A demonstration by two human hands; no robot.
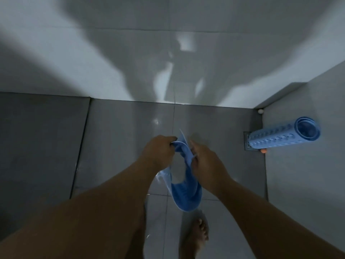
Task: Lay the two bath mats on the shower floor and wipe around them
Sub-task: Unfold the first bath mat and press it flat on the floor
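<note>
Underfoot, the grey tiled shower floor (119,128) takes up the lower half of the view and runs back to a pale tiled wall (93,53), where a broad shadow of the person falls. A dark seam along the left marks the floor's edge against a darker strip, and a raised grey ledge (298,174) bounds it on the right. Between seam and ledge the tiles lie bare ahead of the hands, with wet glints here and there.

On the right, a rolled blue mat (280,137) lies across the ledge's edge, its open end toward the wall and its lower end over a square drain (247,143), most of which it hides. A small orange thing peeks from under the roll; what it is cannot be made out.

At centre, both hands hold the other blue mat (186,189) above the floor; it hangs in a loose, half-unrolled loop. The left hand (158,152) grips its upper edge with curled fingers, and the right hand (205,161) pinches the edge just beside it. One bare foot (197,234) shows below, partly cut off by the forearms.
</note>
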